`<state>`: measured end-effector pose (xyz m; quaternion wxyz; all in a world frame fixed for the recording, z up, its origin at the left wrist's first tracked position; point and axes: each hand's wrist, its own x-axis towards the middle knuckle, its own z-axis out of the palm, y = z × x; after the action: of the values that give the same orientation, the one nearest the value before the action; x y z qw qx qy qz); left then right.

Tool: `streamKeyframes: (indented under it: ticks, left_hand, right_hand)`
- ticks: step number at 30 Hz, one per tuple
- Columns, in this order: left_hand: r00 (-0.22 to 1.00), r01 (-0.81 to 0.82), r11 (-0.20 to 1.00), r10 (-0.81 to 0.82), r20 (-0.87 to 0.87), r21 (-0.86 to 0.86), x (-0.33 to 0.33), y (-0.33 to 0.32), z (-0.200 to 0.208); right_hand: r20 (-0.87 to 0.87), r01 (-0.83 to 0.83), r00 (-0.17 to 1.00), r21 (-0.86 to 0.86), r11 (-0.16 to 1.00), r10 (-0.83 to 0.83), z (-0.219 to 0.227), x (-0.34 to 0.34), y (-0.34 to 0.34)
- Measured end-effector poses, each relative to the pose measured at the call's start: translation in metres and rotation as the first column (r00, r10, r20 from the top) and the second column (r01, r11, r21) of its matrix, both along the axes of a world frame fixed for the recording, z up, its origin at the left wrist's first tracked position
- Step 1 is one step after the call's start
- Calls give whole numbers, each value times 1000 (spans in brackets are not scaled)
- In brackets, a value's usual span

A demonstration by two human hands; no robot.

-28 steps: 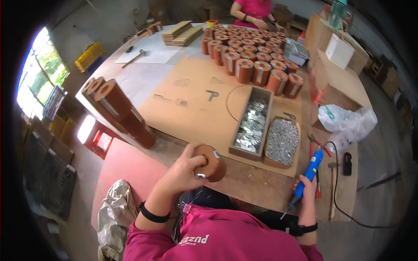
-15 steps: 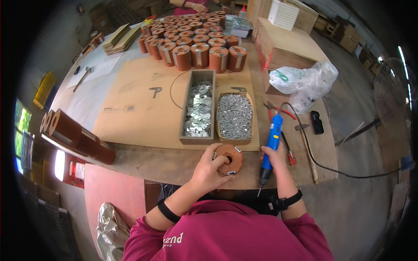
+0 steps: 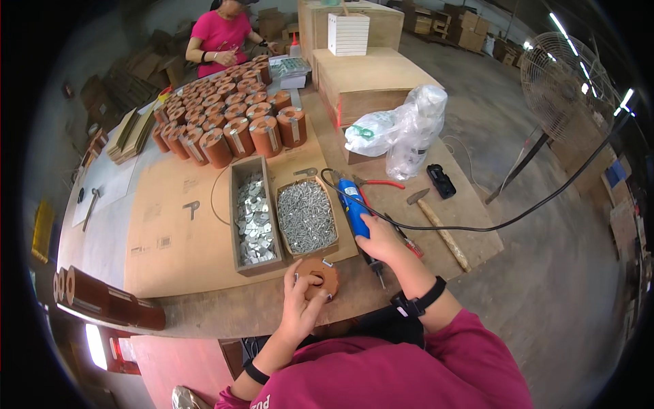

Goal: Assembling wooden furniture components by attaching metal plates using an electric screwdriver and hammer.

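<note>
My left hand [image 3: 297, 308] grips a round reddish-brown cylinder [image 3: 325, 274] at the table's near edge. Its end faces up, with a hole in the middle and small metal clips on the rim. A finger rests by the hole. My right hand [image 3: 381, 238] is closed around a blue electric screwdriver [image 3: 353, 204], its black nose and thin bit pointing toward me. I cannot tell whether the screwdriver rests on the table. Just beyond the cylinder stand a box of screws [image 3: 306, 217] and a wooden tray [image 3: 237, 198] of small flat metal plates.
Many similar cylinders [image 3: 216, 148] stand at the far left; more lie stacked [image 3: 102, 296] at the near left. A hammer [image 3: 443, 235], red-handled pliers [image 3: 381, 183] and a black case [image 3: 441, 181] lie rightward. Plastic bags [image 3: 409, 133] sit behind. A co-worker [image 3: 221, 37] stands at the far end.
The view has swung to the right and up, bringing the co-worker and fan further in. My right hand and the screwdriver have shifted farther from me, toward the screw box. The left hand keeps its hold.
</note>
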<state>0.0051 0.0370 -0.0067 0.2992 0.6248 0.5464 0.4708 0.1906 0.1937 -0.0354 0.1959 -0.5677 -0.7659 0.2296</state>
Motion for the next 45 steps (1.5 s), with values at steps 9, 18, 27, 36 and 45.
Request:
streamKeyframes:
  ticks: [9,18,27,36,45]
  left_hand:
    - [999,-21,1000,21,-33,-2,-2,-3,-4]
    - [995,61,997,-56,-78,52,-12,1,-6]
    - [969,46,994,-20,-245,101,-19,3,-9]
    - [952,-283,930,242,187,236,24,1,-49]
    - [958,-285,955,280,68,85,20,-1,-49]
  right_hand:
    - [149,153,970,230,961,-190,-1,114,-43]
    - [-47,282,959,110,953,-279,-36,169,-32]
    - [-404,359,756,-401,843,-515,15,176,-154]
    - [-522,129,752,-483,866,-403,67,129,-245]
    - [-114,-289,944,170,942,310,109,77,-205]
